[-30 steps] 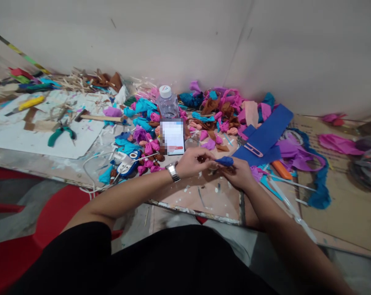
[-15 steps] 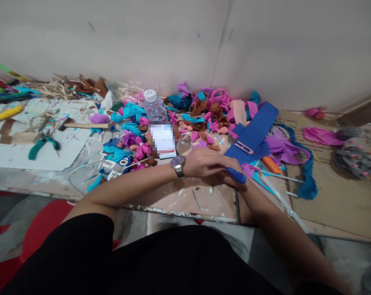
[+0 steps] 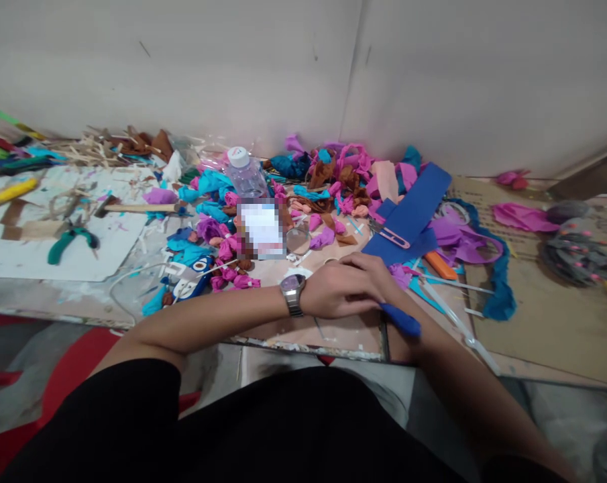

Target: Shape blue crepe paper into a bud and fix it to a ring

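My left hand (image 3: 336,290), with a metal wristwatch (image 3: 292,294) on its wrist, is closed, and a piece of blue crepe paper (image 3: 402,320) sticks out past its fingertips. The paper hangs over my right forearm. My right hand (image 3: 371,270) lies behind the left, its fingers bent and partly covered; what they hold, if anything, is hidden. A phone (image 3: 263,229) with a lit, blurred screen lies beyond my left wrist. Pink-handled thread snips (image 3: 391,235) rest on a blue paper strip (image 3: 418,204) past my right hand.
Crumpled coloured paper bundles (image 3: 351,174) heap along the wall around a clear bottle (image 3: 245,174). To the left lie a hammer (image 3: 137,207), green-handled pliers (image 3: 69,243) and a power strip (image 3: 190,278). An orange-handled cutter (image 3: 440,265) and cardboard (image 3: 544,322) are on the right.
My hands have shifted slightly down toward me, and the blue crepe paper has moved right and down. The right fingers show more above the left hand. A white patch beside the watch has come into view.
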Motion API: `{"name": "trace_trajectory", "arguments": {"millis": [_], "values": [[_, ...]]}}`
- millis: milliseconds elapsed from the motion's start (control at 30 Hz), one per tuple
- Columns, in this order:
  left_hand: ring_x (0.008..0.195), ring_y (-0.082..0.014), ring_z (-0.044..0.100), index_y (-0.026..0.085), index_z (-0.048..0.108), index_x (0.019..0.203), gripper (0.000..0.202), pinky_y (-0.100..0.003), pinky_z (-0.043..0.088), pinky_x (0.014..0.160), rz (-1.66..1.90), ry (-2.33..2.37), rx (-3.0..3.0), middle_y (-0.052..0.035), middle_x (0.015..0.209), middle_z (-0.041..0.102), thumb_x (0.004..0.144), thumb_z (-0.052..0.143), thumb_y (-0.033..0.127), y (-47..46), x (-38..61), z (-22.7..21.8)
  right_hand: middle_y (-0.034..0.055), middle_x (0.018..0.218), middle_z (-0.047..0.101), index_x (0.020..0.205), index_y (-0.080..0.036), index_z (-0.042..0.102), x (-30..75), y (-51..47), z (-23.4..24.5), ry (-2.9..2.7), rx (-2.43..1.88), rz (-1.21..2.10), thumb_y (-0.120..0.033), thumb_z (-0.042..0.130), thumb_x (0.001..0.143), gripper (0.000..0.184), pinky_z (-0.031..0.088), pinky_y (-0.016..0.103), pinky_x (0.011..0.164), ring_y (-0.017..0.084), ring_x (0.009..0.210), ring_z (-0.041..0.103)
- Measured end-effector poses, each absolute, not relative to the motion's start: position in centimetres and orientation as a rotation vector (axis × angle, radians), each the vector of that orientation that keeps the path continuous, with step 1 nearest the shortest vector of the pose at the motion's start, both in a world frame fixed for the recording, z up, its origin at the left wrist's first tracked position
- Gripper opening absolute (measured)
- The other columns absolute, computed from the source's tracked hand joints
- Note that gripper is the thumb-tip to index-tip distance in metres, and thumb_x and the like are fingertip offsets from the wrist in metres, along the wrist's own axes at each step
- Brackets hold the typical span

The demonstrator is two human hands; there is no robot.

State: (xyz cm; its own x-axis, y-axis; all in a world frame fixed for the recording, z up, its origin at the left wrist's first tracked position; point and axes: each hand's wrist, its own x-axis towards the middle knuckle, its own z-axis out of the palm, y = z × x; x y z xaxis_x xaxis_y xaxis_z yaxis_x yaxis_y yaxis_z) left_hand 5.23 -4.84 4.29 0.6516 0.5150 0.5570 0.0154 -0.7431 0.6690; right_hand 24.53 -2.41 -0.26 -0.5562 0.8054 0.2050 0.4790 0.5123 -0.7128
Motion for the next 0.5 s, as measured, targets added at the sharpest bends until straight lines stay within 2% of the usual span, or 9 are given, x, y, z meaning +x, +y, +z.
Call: {"name": "trace_trajectory", "arguments": {"millis": [33,133,167,233,333,500], "values": [[0.081,-0.0179,0.076,0.024,0.083,0.097,0.019,-0.030,0.058,0.080,1.016,0.472,2.188,-0.0071,0.089,0.083,0.099,0.072,0.040,-4.8,4.9,3.5,0.0063,0.101,0.082,0.106,-0.022,0.081,24.4,-2.0,-0.6,-2.197,-1.004,0.847,-0.033,0.063,0.099,0.022,0.063,0.041,0.086,0.026,0.093,0.076],[0.075,-0.0161,0.072,0.021,0.082,0.098,0.024,-0.028,0.054,0.073,1.026,0.694,2.045,-0.0068,0.085,0.080,0.097,0.072,0.044,-4.1,3.9,1.2,0.0065,0.098,0.082,0.102,-0.021,0.078,24.6,-1.7,-1.1,-2.163,-0.955,0.834,-0.042,0.073,0.090,0.025,0.060,0.035,0.080,0.024,0.089,0.076],[0.068,-0.0144,0.067,0.020,0.081,0.098,0.027,-0.026,0.051,0.068,1.045,0.755,2.000,-0.0049,0.077,0.077,0.096,0.074,0.046,-3.8,3.6,0.6,0.0067,0.099,0.082,0.103,-0.021,0.078,24.8,-1.7,-0.9,-2.171,-0.955,0.804,-0.044,0.073,0.091,0.027,0.060,0.035,0.081,0.024,0.090,0.076],[0.065,-0.0127,0.062,0.018,0.080,0.099,0.031,-0.025,0.047,0.064,1.050,0.868,1.905,-0.0043,0.079,0.075,0.095,0.075,0.048,-3.3,3.4,-0.4,0.0079,0.102,0.081,0.107,-0.021,0.077,25.7,-1.5,-0.1,-2.195,-1.020,0.689,-0.042,0.068,0.096,0.025,0.058,0.035,0.084,0.024,0.092,0.076],[0.064,-0.0117,0.058,0.016,0.077,0.093,0.034,-0.024,0.044,0.060,1.076,0.974,1.747,-0.0042,0.079,0.074,0.093,0.075,0.050,-2.8,3.4,-1.5,0.0108,0.102,0.081,0.105,-0.021,0.079,28.7,-0.1,1.8,-2.194,-1.279,0.409,-0.033,0.056,0.102,0.026,0.057,0.039,0.091,0.027,0.098,0.075],[0.062,-0.0113,0.055,0.016,0.074,0.094,0.039,-0.023,0.042,0.058,1.065,0.985,1.597,-0.0007,0.072,0.067,0.089,0.078,0.055,-2.6,3.8,-2.5,0.0183,0.121,0.079,0.116,-0.016,0.080,37.6,5.1,3.9,-1.901,-1.923,-0.014,-0.027,0.055,0.101,0.031,0.052,0.048,0.105,0.035,0.117,0.071]]}}
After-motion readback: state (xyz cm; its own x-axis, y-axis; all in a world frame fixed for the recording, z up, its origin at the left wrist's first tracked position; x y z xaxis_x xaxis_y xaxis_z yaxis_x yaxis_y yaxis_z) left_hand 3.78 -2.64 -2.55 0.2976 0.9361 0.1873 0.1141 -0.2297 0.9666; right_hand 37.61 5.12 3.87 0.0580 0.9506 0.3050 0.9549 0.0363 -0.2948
